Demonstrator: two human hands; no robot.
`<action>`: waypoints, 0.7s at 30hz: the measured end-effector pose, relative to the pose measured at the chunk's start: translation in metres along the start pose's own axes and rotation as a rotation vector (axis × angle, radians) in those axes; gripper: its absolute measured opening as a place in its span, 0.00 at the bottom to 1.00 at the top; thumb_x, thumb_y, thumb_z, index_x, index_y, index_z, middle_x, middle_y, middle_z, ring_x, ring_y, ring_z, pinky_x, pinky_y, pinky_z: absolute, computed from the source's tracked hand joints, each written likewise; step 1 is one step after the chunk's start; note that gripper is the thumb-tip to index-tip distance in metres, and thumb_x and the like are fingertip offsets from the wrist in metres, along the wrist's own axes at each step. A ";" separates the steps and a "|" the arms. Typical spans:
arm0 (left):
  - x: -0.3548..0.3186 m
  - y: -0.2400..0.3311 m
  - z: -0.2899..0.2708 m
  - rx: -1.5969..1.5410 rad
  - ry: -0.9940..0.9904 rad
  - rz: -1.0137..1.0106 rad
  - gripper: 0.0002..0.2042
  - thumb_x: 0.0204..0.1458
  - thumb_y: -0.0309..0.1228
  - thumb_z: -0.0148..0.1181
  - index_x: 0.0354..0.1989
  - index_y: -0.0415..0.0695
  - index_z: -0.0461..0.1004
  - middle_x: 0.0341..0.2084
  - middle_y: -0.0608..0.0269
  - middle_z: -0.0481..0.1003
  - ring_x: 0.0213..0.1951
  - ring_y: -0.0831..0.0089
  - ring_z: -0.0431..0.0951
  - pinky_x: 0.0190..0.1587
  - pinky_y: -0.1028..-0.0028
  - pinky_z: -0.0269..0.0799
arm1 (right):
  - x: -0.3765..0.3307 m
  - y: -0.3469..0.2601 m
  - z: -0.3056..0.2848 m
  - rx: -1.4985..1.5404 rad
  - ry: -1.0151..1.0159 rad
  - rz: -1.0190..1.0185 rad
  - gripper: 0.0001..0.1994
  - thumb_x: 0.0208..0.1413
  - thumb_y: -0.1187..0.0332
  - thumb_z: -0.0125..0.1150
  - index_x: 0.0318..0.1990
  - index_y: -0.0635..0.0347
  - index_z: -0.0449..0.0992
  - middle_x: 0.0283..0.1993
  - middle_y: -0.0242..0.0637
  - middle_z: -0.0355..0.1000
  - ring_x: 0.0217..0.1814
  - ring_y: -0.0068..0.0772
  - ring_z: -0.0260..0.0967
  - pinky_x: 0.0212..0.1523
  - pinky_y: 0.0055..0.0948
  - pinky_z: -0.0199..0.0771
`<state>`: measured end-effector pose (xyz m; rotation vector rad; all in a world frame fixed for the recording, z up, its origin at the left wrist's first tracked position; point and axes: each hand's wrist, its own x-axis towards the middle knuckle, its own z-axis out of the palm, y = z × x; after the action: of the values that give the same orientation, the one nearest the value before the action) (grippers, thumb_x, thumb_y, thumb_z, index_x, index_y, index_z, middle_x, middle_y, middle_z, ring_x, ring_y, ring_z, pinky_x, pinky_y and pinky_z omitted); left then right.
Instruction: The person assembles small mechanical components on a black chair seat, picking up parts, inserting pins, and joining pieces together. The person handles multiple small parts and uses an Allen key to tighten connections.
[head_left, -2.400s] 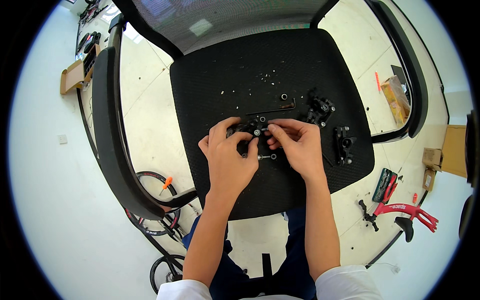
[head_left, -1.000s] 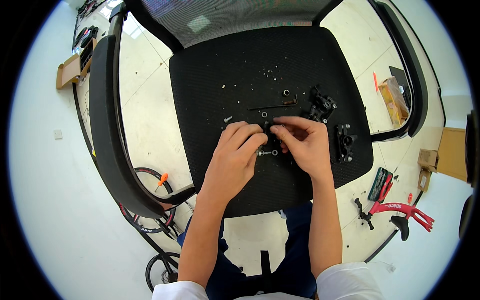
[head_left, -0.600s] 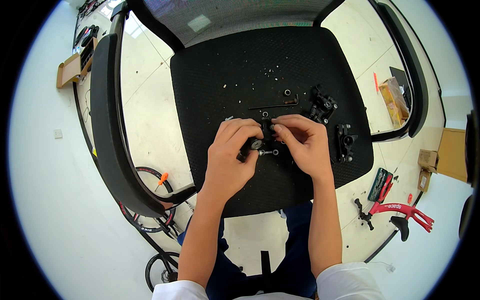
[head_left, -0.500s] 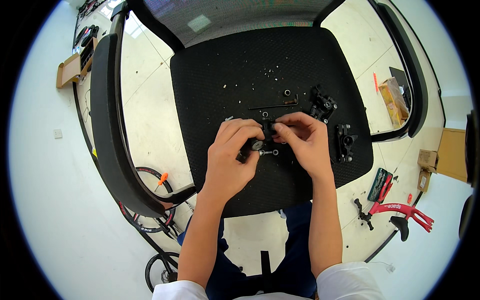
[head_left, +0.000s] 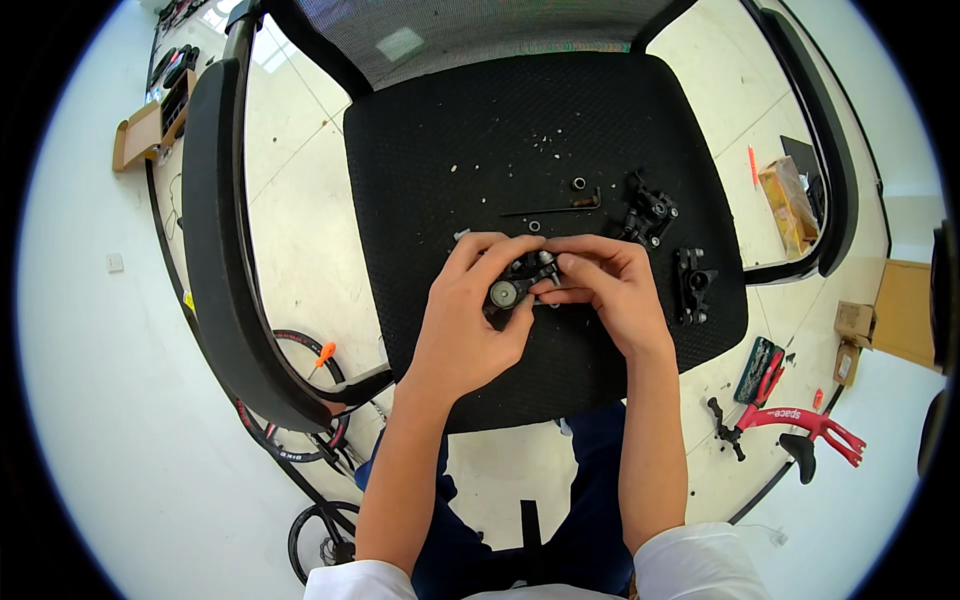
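A black bicycle disc brake caliper with a round silver disc on one end is held above the chair seat. My left hand closes round its left side, thumb underneath. My right hand pinches the caliper's right end, near a small silver bolt; the fingertips of both hands nearly meet. Just beyond lie a hex key and two small metal rings, a near ring and a far ring. Two more black parts rest to the right: a caliper and a bracket-like piece.
The black chair seat carries pale crumbs and has armrests at both sides, the left armrest being nearest. On the floor are a red bike frame, a green case, a yellow box and, at left, a bicycle wheel.
The caliper has turned in my left hand, so its round silver disc faces up more. My right fingers have shifted lower along its right end. The bolt with rings below is now mostly covered.
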<state>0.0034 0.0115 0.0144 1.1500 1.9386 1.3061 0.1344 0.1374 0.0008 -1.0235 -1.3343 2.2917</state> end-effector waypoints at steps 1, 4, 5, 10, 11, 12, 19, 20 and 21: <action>-0.001 -0.002 0.000 0.023 0.000 0.016 0.22 0.41 0.19 0.65 0.49 0.42 0.77 0.39 0.57 0.74 0.42 0.65 0.77 0.48 0.71 0.71 | 0.000 0.001 0.000 -0.014 -0.016 -0.012 0.11 0.60 0.77 0.58 0.48 0.74 0.77 0.39 0.49 0.79 0.40 0.36 0.81 0.40 0.27 0.85; -0.002 -0.002 -0.003 0.057 -0.030 0.017 0.23 0.43 0.20 0.63 0.52 0.44 0.78 0.42 0.55 0.73 0.42 0.60 0.78 0.46 0.67 0.74 | -0.001 0.000 0.002 -0.069 -0.019 -0.010 0.11 0.60 0.76 0.59 0.48 0.74 0.77 0.38 0.49 0.79 0.40 0.35 0.81 0.41 0.26 0.85; -0.002 -0.001 -0.002 0.034 -0.018 0.008 0.21 0.43 0.20 0.64 0.50 0.43 0.78 0.41 0.55 0.73 0.42 0.62 0.77 0.47 0.68 0.73 | 0.000 0.000 0.002 -0.066 -0.023 -0.015 0.11 0.60 0.76 0.59 0.47 0.74 0.77 0.38 0.48 0.79 0.39 0.34 0.81 0.40 0.26 0.85; -0.002 -0.004 0.000 -0.009 0.019 -0.020 0.17 0.43 0.21 0.67 0.45 0.41 0.81 0.39 0.57 0.74 0.42 0.65 0.77 0.47 0.71 0.71 | 0.001 0.004 0.000 -0.072 -0.048 -0.065 0.09 0.60 0.75 0.61 0.44 0.72 0.74 0.37 0.45 0.79 0.36 0.29 0.80 0.38 0.23 0.84; -0.002 -0.004 -0.001 -0.012 0.020 -0.031 0.17 0.43 0.22 0.67 0.45 0.41 0.81 0.39 0.57 0.74 0.41 0.66 0.77 0.47 0.72 0.71 | 0.001 0.005 0.001 -0.082 -0.038 -0.062 0.09 0.60 0.75 0.61 0.44 0.72 0.74 0.36 0.45 0.79 0.36 0.29 0.80 0.38 0.23 0.83; -0.002 -0.003 -0.003 -0.015 0.020 -0.042 0.16 0.44 0.22 0.68 0.45 0.41 0.81 0.38 0.57 0.74 0.41 0.67 0.77 0.46 0.72 0.71 | 0.001 0.005 0.002 -0.093 -0.029 -0.060 0.09 0.60 0.75 0.62 0.44 0.71 0.74 0.36 0.44 0.79 0.36 0.29 0.80 0.37 0.23 0.83; 0.002 -0.010 -0.007 -0.011 0.228 -0.070 0.13 0.47 0.22 0.66 0.44 0.39 0.81 0.37 0.58 0.74 0.37 0.70 0.77 0.41 0.74 0.73 | 0.005 0.009 0.000 -0.572 0.194 -0.254 0.12 0.53 0.74 0.67 0.45 0.67 0.78 0.35 0.40 0.78 0.30 0.24 0.74 0.31 0.23 0.75; 0.002 -0.012 -0.008 -0.001 0.264 -0.067 0.13 0.47 0.22 0.66 0.44 0.39 0.81 0.36 0.57 0.74 0.37 0.68 0.78 0.40 0.73 0.73 | 0.003 0.009 0.002 -0.757 0.196 -0.311 0.12 0.51 0.74 0.67 0.44 0.66 0.79 0.35 0.39 0.78 0.29 0.23 0.73 0.30 0.24 0.74; 0.002 -0.012 -0.009 0.056 0.280 -0.057 0.13 0.48 0.23 0.66 0.44 0.39 0.81 0.36 0.57 0.74 0.37 0.67 0.78 0.40 0.72 0.73 | 0.001 0.007 0.004 -0.848 0.179 -0.302 0.13 0.46 0.74 0.68 0.42 0.63 0.82 0.36 0.38 0.75 0.28 0.28 0.72 0.31 0.28 0.73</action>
<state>-0.0087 0.0069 0.0066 0.9710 2.2024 1.4546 0.1315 0.1312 -0.0040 -1.0994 -2.2524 1.3612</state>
